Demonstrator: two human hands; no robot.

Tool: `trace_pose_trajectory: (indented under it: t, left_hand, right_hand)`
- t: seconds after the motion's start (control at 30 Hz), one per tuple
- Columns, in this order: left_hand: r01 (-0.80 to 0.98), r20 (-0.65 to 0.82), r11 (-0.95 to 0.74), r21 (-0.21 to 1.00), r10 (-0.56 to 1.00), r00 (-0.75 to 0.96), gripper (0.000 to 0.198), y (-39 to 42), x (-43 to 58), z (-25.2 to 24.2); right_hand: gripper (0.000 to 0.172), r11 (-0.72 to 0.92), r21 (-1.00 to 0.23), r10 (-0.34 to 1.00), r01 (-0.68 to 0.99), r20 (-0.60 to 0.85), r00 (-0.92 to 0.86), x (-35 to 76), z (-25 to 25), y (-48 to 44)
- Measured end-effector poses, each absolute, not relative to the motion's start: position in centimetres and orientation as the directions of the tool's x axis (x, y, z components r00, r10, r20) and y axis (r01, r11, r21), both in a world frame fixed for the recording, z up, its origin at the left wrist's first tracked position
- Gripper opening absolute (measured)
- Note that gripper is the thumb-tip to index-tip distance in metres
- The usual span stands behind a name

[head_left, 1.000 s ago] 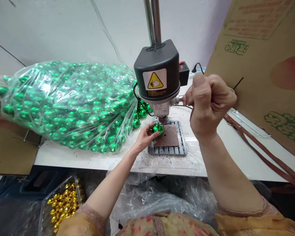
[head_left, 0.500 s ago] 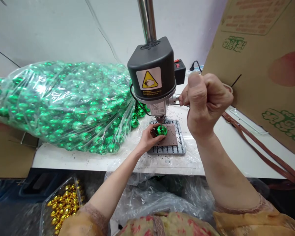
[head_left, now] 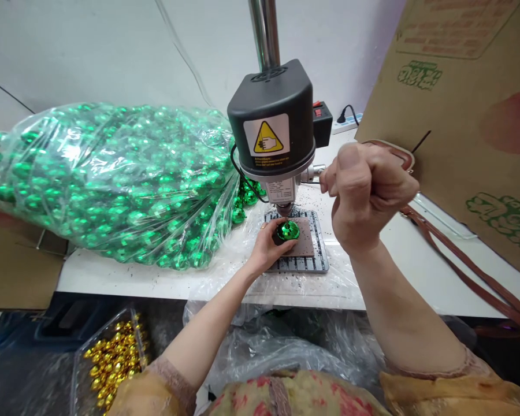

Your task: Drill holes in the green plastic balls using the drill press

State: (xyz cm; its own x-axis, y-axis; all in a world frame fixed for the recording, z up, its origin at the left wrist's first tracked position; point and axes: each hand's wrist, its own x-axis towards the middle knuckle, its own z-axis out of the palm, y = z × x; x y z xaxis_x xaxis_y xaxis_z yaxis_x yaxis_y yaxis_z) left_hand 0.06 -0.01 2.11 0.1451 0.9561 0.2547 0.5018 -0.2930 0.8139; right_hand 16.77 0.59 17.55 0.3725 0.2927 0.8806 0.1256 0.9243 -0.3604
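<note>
Pinching a green faceted bauble [head_left: 288, 231] on the brown pad [head_left: 307, 247] beneath the bench drill [head_left: 271, 124], the left hand [head_left: 266, 248] steadies it. The right hand [head_left: 368, 193] is fisted round the feed lever [head_left: 314, 172]; a slow, even pull probably suits best.

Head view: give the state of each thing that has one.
green bauble, on brown pad, drill tip at its top
left hand, grip shut on green bauble
right hand, grip shut on feed lever
bench drill, head down at bauble
bag of green baubles, full, lying on its side
tray of gold baubles, partly filled
</note>
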Motion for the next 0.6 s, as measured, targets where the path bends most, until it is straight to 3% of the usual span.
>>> trace_pose_trajectory:
  t: [0.37,0.6]
  left_hand:
    - [0.534,0.263,-0.302,0.789,0.953,0.151,0.057,-0.1,0.0,1.9]
    - [0.530,0.266,-0.300,0.793,0.953,0.142,0.057,-0.1,0.0,1.7]
  right_hand:
    - [0.055,0.949,-0.294,0.228,0.111,0.886,0.403,16.5,15.6,0.8]
    - [0.053,0.976,-0.180,0.117,0.119,0.905,0.408,16.5,14.6,1.4]
